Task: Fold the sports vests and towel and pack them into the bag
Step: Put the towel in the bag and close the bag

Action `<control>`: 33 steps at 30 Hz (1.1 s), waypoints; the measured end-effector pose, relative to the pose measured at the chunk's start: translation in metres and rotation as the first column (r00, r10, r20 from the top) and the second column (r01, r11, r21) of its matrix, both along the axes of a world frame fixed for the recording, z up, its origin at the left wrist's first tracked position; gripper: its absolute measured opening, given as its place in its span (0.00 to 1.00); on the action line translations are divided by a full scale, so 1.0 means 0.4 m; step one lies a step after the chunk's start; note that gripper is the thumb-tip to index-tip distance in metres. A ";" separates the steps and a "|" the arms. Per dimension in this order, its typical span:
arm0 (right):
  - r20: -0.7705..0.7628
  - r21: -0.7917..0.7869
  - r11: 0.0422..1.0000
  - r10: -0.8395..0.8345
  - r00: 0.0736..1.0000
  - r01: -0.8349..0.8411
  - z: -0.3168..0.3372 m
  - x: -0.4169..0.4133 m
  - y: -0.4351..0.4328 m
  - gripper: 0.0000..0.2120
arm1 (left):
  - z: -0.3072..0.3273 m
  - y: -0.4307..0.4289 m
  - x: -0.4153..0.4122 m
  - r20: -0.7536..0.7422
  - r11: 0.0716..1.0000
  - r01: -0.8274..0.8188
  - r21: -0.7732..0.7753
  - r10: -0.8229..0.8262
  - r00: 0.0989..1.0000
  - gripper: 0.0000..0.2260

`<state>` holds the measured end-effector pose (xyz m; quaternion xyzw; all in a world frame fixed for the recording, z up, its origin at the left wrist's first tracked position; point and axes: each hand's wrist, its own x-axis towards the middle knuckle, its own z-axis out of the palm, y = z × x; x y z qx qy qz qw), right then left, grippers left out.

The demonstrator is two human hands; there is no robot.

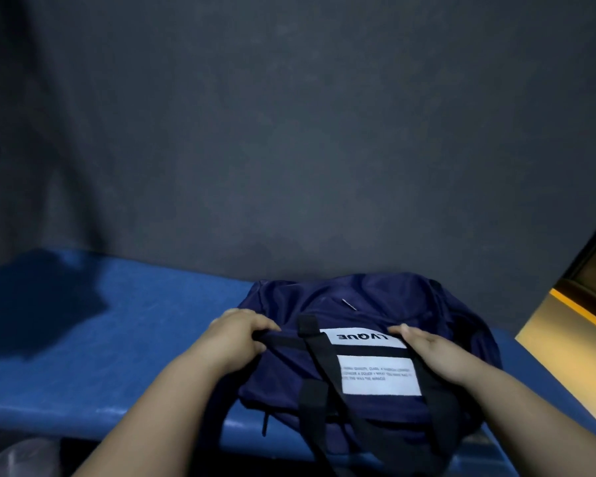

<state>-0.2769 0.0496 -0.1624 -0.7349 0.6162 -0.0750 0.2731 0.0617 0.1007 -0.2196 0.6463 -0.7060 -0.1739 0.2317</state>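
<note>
A dark navy bag [369,304] with black straps and a white label lies on a blue bench [135,321] at the lower right. My left hand [241,333] grips the near top edge of the bag at its left end, fingers curled over the fabric. My right hand [424,342] grips the same edge at the right, beside the white label [379,376]. A black strap [320,366] runs down between my hands. No vests or towel show; the inside of the bag is hidden.
A dark grey wall [289,132] rises straight behind the bench. A yellow-lit edge [565,325] borders the bench on the right. Something pale and crumpled [18,456] lies below the bench's front edge at the lower left.
</note>
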 end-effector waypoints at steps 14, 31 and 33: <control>0.477 0.323 0.939 -0.053 0.877 -0.120 0.007 0.075 0.038 0.13 | 0.109 0.081 0.085 -0.137 0.999 0.034 -0.023 -0.037 0.990 0.28; 0.503 -0.053 0.993 0.117 0.856 -0.105 0.074 0.028 0.033 0.10 | 0.080 0.038 0.006 -0.532 0.999 -0.040 -0.020 0.023 0.846 0.07; 0.523 -0.089 0.994 -0.003 0.852 0.058 0.084 0.044 0.016 0.16 | 0.077 0.024 -0.008 -0.558 0.972 -0.235 0.009 0.200 0.805 0.11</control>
